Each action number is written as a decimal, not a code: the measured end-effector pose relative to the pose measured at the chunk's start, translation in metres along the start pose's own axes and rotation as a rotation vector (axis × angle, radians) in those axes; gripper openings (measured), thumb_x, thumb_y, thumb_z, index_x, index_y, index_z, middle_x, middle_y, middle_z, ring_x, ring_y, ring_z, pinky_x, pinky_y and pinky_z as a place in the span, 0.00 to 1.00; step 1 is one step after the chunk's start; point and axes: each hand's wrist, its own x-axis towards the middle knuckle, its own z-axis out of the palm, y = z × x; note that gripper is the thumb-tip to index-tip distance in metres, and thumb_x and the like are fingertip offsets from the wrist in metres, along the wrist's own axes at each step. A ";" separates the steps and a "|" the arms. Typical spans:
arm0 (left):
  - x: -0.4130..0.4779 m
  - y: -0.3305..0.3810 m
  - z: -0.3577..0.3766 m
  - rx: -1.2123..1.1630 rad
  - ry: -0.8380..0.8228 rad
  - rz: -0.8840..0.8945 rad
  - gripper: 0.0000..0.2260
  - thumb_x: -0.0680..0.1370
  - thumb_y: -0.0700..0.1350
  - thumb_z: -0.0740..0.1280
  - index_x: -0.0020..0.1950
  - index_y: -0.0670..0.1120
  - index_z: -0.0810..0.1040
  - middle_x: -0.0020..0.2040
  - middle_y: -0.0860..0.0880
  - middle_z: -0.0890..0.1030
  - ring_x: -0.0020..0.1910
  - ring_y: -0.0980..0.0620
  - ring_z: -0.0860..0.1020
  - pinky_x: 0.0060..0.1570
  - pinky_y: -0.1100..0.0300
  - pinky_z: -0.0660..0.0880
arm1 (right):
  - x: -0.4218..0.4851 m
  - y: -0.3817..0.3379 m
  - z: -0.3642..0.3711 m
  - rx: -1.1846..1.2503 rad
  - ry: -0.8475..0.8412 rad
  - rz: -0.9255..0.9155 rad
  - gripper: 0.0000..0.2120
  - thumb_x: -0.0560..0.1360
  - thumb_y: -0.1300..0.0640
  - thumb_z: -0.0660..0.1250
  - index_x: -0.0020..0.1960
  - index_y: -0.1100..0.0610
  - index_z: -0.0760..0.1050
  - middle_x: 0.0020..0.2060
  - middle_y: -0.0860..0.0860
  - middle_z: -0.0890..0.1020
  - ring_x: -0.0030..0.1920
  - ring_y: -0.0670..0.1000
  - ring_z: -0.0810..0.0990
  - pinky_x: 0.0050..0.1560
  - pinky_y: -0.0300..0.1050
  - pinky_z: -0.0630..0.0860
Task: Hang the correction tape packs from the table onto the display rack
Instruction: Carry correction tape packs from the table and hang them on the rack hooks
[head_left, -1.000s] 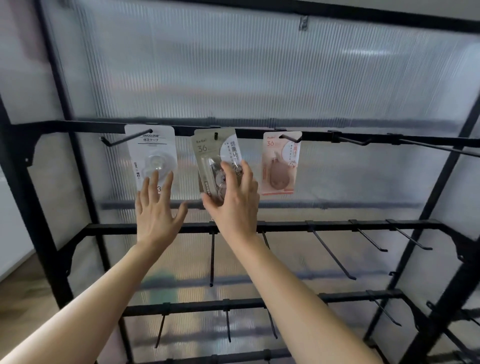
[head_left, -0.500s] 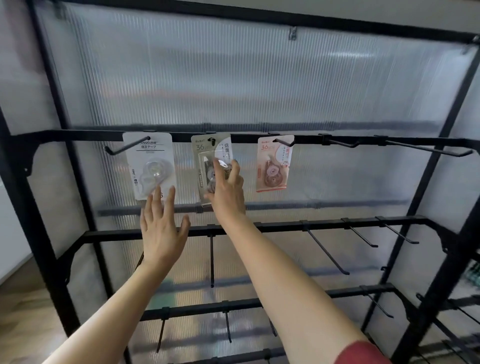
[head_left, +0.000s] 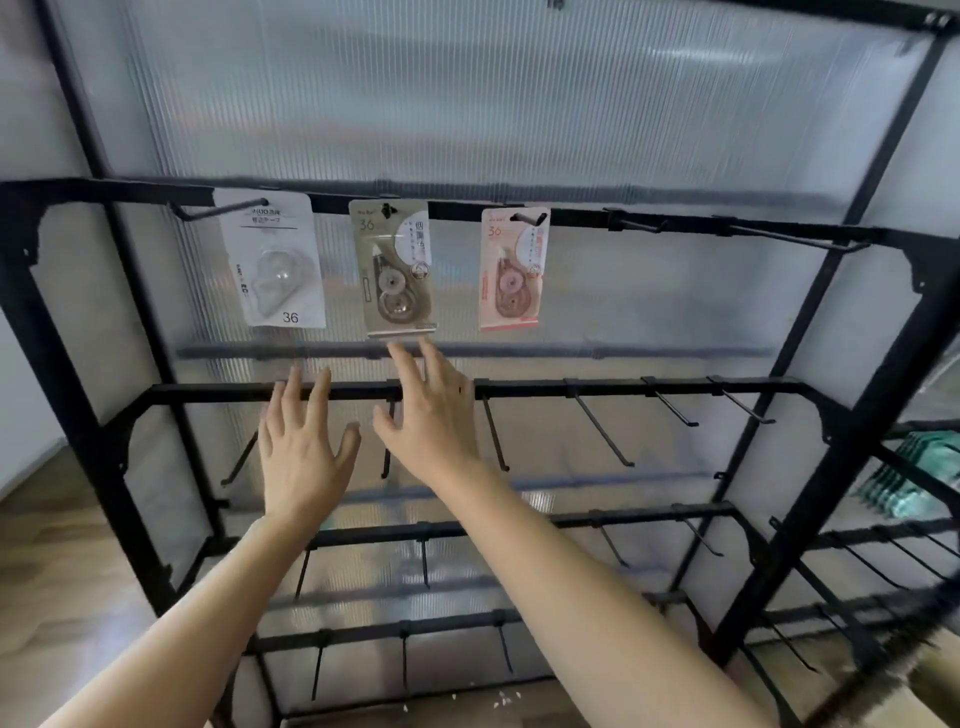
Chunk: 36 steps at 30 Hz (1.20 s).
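Three correction tape packs hang from hooks on the top bar of the black display rack (head_left: 623, 387): a white pack (head_left: 272, 265) at the left, a beige pack (head_left: 392, 270) in the middle and a pink pack (head_left: 511, 270) to its right. My right hand (head_left: 428, 415) is spread open just below the beige pack, apart from it. Beside it, lower and to the left, my left hand (head_left: 301, 447) is spread open in front of the second bar. Both hands hold nothing.
Bare hooks stick out from the top bar at the right (head_left: 795, 236) and along the lower bars (head_left: 602, 431). Frosted ribbed panels (head_left: 467, 104) back the rack. Green packs (head_left: 914, 478) lie beyond the right frame post. Wooden floor shows at the lower left.
My right hand has let go of the beige pack and dropped below it; the pack now hangs free on its hook. My left hand has lowered too.
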 end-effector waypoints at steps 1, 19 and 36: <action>-0.009 0.004 0.001 0.004 -0.008 -0.005 0.29 0.79 0.46 0.65 0.77 0.45 0.58 0.78 0.41 0.54 0.77 0.42 0.50 0.74 0.46 0.48 | -0.015 0.003 -0.001 -0.004 -0.018 -0.015 0.31 0.76 0.49 0.64 0.75 0.54 0.58 0.75 0.59 0.57 0.74 0.59 0.57 0.72 0.59 0.57; -0.369 0.067 -0.002 0.103 -0.244 -0.344 0.29 0.78 0.48 0.64 0.77 0.50 0.57 0.78 0.42 0.54 0.76 0.42 0.51 0.73 0.48 0.48 | -0.353 0.069 -0.051 -0.005 -0.489 0.098 0.31 0.77 0.51 0.62 0.76 0.52 0.55 0.75 0.57 0.57 0.74 0.57 0.56 0.70 0.55 0.55; -0.662 -0.023 -0.200 0.262 -0.413 -0.749 0.34 0.77 0.53 0.65 0.79 0.51 0.50 0.79 0.44 0.50 0.77 0.43 0.49 0.74 0.47 0.48 | -0.594 -0.112 -0.023 -0.128 -0.978 -0.155 0.35 0.78 0.47 0.59 0.78 0.49 0.43 0.77 0.57 0.49 0.76 0.59 0.47 0.73 0.60 0.45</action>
